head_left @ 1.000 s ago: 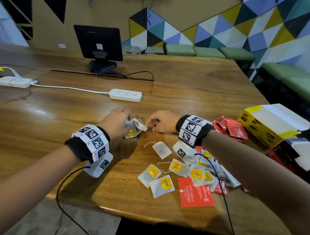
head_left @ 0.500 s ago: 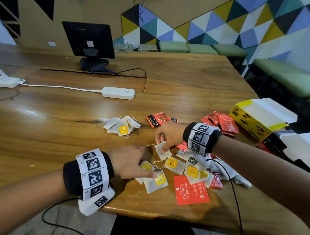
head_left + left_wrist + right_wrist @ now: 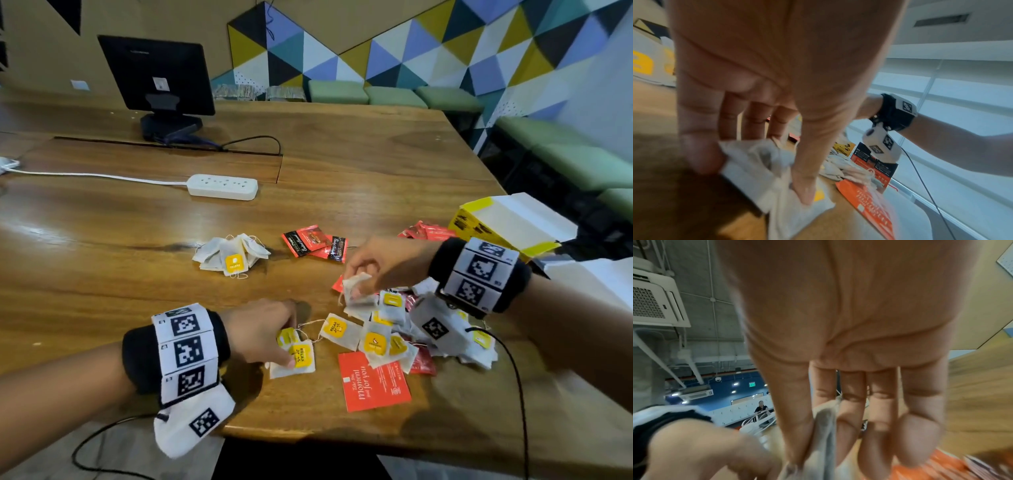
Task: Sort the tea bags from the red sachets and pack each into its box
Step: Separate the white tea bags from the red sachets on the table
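A broad wooden desk [image 3: 342, 164] with a glossy, grainy top fills the room's middle, its near edge rounded. At its far side a dark monitor [image 3: 157, 73] stands with its back this way, a black cable trailing off beside its base. A white power strip [image 3: 222, 186] lies further in, its white cord running off to the left. Behind the desk the wall is painted in triangles of blue, yellow, teal, black and white, and green cushioned benches [image 3: 394, 96] line its foot and turn down the right side.

On the desk, a small heap of tea bags [image 3: 231, 257] sits by itself, and just to its right lie a few red sachets [image 3: 313, 241]. Nearer the front edge, a loose muddle of yellow-tagged tea bags [image 3: 376, 337] and red packets spreads out, with a red card [image 3: 373, 383] lying flat beside it. A yellow box [image 3: 503, 222] stands open at the right, more red sachets against it.

The left hand [image 3: 257, 332] presses down on two tea bags [image 3: 294, 356] at the muddle's left edge, fingers [image 3: 807, 186] curled and pinching their paper. The right hand [image 3: 383, 263] holds a crumpled tea bag [image 3: 354, 286] lifted just above the pile, pinched between thumb and fingers [image 3: 797, 426].
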`<action>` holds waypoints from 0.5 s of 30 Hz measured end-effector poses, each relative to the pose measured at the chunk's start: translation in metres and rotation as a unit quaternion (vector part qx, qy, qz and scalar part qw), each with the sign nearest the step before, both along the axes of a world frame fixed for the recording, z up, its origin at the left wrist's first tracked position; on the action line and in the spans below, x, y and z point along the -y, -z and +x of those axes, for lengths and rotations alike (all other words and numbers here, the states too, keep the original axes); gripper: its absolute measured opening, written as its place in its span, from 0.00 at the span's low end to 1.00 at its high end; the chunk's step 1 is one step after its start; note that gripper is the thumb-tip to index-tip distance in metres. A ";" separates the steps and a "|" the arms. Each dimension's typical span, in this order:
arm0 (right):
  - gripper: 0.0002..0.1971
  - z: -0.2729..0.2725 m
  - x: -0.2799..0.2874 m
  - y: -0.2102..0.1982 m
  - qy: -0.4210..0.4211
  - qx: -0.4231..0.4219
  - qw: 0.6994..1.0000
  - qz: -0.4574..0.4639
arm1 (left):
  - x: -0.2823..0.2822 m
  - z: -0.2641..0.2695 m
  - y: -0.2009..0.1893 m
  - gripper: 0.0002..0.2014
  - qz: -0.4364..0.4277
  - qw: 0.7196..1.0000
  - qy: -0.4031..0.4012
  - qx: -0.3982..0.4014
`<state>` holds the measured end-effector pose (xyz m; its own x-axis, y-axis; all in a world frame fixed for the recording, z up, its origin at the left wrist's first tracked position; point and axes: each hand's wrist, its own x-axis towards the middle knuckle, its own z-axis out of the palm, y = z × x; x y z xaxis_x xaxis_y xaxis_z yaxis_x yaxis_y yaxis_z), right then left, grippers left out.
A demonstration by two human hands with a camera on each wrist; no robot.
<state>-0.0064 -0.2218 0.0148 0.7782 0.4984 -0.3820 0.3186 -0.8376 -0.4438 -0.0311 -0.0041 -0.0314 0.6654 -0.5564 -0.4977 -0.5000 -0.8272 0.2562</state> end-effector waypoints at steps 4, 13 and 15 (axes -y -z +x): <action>0.12 -0.024 0.017 0.009 -0.029 -0.014 0.998 -0.055 | 0.001 0.005 0.000 0.21 -0.017 1.000 0.018 0.004; 0.28 -0.038 0.026 0.025 -0.036 -0.033 0.994 -0.094 | 0.016 0.022 -0.012 0.14 -0.130 0.987 0.098 0.009; 0.31 -0.038 0.025 0.029 -0.049 -0.019 0.992 -0.112 | 0.025 0.024 -0.014 0.15 -0.132 0.984 0.121 0.005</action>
<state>-0.0448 -0.2463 -0.0147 0.7130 0.4706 -0.5197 0.3907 -0.8822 -0.2628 -0.0069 -0.0293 -0.0172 0.5020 -0.8077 -0.3092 -0.6769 -0.5894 0.4409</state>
